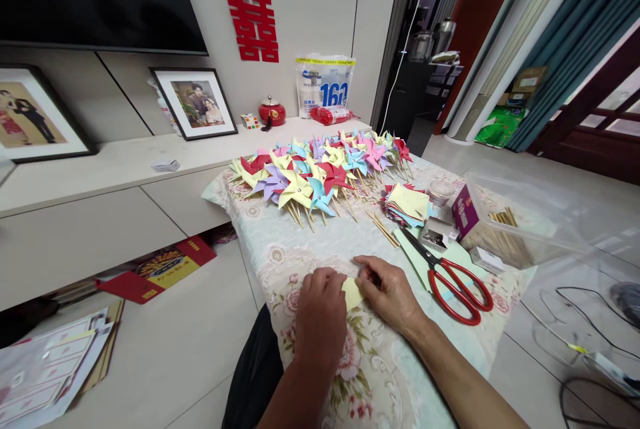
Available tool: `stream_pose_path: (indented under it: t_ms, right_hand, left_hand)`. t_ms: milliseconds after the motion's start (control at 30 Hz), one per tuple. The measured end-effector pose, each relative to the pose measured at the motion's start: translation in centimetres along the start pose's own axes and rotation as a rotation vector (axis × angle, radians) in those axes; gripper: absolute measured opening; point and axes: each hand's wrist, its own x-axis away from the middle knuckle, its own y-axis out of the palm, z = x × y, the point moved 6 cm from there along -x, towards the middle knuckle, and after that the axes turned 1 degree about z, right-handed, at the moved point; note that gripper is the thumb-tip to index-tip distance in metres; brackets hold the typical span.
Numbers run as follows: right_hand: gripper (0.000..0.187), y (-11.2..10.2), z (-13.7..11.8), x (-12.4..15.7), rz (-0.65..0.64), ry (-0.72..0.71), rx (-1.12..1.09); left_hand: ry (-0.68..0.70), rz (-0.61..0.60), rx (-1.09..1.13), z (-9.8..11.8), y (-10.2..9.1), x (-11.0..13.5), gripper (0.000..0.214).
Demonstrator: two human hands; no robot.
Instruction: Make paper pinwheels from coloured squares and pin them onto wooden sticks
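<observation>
A small piece of pale yellow paper (353,294) lies low over the flowered tablecloth, between my two hands. My left hand (323,312) is closed on its left edge, partly covering it. Thumb and fingers of my right hand (387,289) pinch the paper's right side. Right of that hand rest scissors with red handles (457,286), their blades pointing away to the left. Beyond my hands stand many paper pinwheels (320,172) on wooden sticks, in yellow, red, purple, blue and pink. A stack of cut coloured paper (407,204) sits behind the scissors.
Loose wooden sticks (384,229) lie near the stack. A small open box (436,237) with metal bits stands by the scissors. At the right is a clear plastic bin (540,236) with more sticks. A white cabinet (115,196) carries framed photos behind the table.
</observation>
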Motion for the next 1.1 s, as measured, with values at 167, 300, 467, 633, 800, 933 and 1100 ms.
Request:
stream_pose_path:
  t_ms: [167, 300, 467, 633, 800, 933, 1100]
  right_hand:
    - [0.027, -0.1, -1.1, 0.0, -0.003, -0.127, 0.174]
    - [0.023, 0.0, -1.5, 0.3, 0.015, -0.215, 0.248]
    - [0.028, -0.1, -2.6, 1.0, 0.01, -0.327, 0.339]
    - [0.035, 0.5, -3.4, 2.2, -0.071, -0.393, 0.474]
    - [0.028, 1.0, -3.7, 2.9, -0.129, -0.409, 0.629]
    - [0.028, 1.2, -3.9, 3.1, -0.131, -0.406, 0.71]
    - [0.03, 1.0, -3.5, 3.6, -0.103, -0.383, 0.747]
  left_hand:
    - [0.056, 0.061, -0.267, 1.1, 0.2, 1.7, 0.028]
    - [0.069, -0.017, -0.352, 1.6, 0.4, 2.1, 0.031]
    - [0.088, -0.032, -0.376, 1.5, 0.6, 2.2, 0.033]
    - [0.086, -0.011, -0.376, 1.5, 1.1, 2.5, 0.036]
    - [0.102, -0.01, -0.398, 1.5, 1.2, 2.7, 0.036]
    - [0.104, -0.025, -0.408, 1.4, 1.5, 2.8, 0.038]
    - [0.111, -0.041, -0.41, 1.4, 1.6, 2.8, 0.04]
